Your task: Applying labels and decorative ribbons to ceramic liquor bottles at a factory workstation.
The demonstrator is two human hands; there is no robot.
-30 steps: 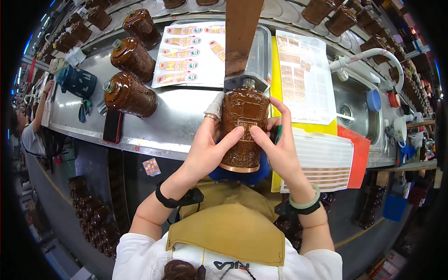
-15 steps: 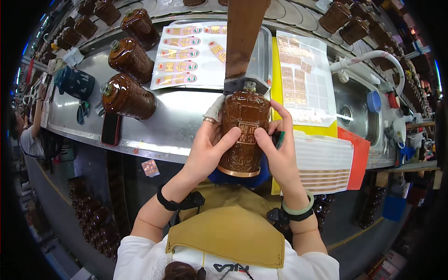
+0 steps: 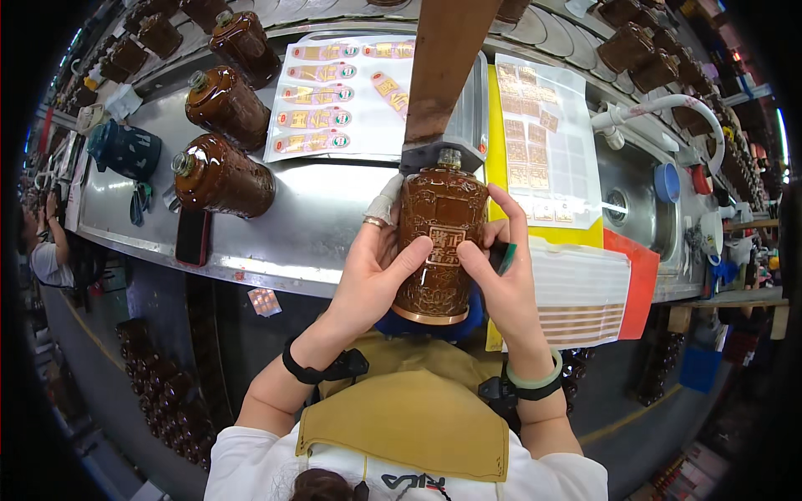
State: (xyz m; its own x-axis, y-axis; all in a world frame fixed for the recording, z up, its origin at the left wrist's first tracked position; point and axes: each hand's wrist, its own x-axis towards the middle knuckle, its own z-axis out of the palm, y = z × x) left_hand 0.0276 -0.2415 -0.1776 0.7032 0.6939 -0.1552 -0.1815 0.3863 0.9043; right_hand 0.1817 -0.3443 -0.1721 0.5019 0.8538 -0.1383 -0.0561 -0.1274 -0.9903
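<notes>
In front of me I hold a brown glass bottle point(image 3: 444, 204) with a relief surface and a copper-coloured base band, its neck pointing away. My left hand point(image 3: 368, 267), with white wrapping on a finger, closes round its left side. On its other side is my right hand point(image 3: 506, 280), also closed round it. Both thumbs press the edges of a small gold label point(image 3: 449, 248) on the bottle's front. A dark green flat piece point(image 3: 507, 258) pokes out between my right fingers. Beyond the neck stands a brown upright post point(image 3: 443, 83).
Several brown bottles point(image 3: 224, 175) stand at left on the metal bench point(image 3: 317, 209), near a phone point(image 3: 193, 236) and a dark jar point(image 3: 124, 150). Label sheets point(image 3: 284, 92) lie behind; a small-label sheet point(image 3: 568, 150) rests on yellow board. A sink point(image 3: 622, 200) is at right.
The bottle has tipped slightly and its base has come a little nearer me; both hands keep their grip, thumbs still at the label. The surroundings have shifted slightly in view.
</notes>
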